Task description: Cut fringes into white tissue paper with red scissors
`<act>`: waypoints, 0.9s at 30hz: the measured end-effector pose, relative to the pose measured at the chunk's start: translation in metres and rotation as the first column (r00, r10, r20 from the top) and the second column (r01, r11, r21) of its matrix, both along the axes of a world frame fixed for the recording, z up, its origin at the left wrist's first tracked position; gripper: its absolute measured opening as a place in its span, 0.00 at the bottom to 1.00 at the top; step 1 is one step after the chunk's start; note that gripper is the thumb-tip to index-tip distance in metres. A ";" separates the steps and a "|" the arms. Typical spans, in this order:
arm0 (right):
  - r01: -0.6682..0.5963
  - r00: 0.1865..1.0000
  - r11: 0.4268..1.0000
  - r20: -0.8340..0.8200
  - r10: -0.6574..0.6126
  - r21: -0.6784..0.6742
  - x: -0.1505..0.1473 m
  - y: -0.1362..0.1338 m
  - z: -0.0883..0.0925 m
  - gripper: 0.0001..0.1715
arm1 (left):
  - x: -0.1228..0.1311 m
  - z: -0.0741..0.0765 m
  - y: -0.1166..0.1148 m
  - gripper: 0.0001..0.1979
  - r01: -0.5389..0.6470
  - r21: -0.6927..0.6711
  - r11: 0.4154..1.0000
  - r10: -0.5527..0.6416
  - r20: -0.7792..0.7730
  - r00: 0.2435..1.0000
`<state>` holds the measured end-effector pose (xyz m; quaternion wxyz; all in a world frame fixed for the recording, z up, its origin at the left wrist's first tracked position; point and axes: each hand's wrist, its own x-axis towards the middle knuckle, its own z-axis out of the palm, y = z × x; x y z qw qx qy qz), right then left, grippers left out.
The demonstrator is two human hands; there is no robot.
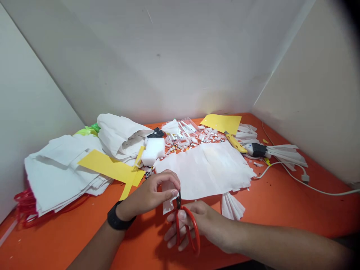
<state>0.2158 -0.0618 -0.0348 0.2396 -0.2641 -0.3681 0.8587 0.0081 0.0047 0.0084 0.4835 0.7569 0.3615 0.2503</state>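
My right hand [202, 215] is wrapped round red-handled scissors [194, 228], with the dark blades pointing up and away from me. My left hand [161, 187], a black band on its wrist, pinches thumb and fingers together right at the blade tips. What lies in that pinch is too small to make out. Below the left hand a ragged white paper piece [168, 207] shows partly. Just beyond both hands lies a wide white paper sheet [205, 168] with a torn edge. A pleated white paper fan [233, 207] rests by my right wrist.
White paper sheets [62, 176] are stacked on the left, with yellow card [107, 167] over them. A white foam block [153, 150] stands by scattered scraps [194, 137]. At right lie a yellow cutter [235, 143], a black-and-white piece with paper tail [257, 149] and a white cable [317, 190].
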 end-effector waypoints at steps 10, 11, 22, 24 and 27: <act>-0.024 1.000 0.998 0.009 0.024 -0.062 -0.001 -0.001 0.001 0.35 | -0.006 -0.001 0.009 0.14 0.215 -0.092 0.972 -0.213 0.023 0.977; -0.038 0.999 0.997 0.002 0.038 -0.069 -0.001 -0.001 0.002 0.34 | -0.007 -0.001 0.010 0.14 0.238 -0.118 0.964 -0.236 0.031 0.971; -0.179 0.983 0.980 -0.066 0.174 -0.084 -0.001 -0.006 0.009 0.41 | -0.008 -0.002 0.017 0.19 0.344 -0.266 0.901 -0.334 0.084 0.939; -0.191 0.981 0.977 -0.059 0.187 -0.093 0.000 -0.007 0.010 0.41 | -0.009 -0.002 0.019 0.18 0.368 -0.280 0.887 -0.358 0.087 0.929; -0.212 0.976 0.973 -0.067 0.206 -0.097 0.001 -0.007 0.009 0.39 | -0.010 -0.004 0.020 0.16 0.383 -0.293 0.876 -0.374 0.089 0.923</act>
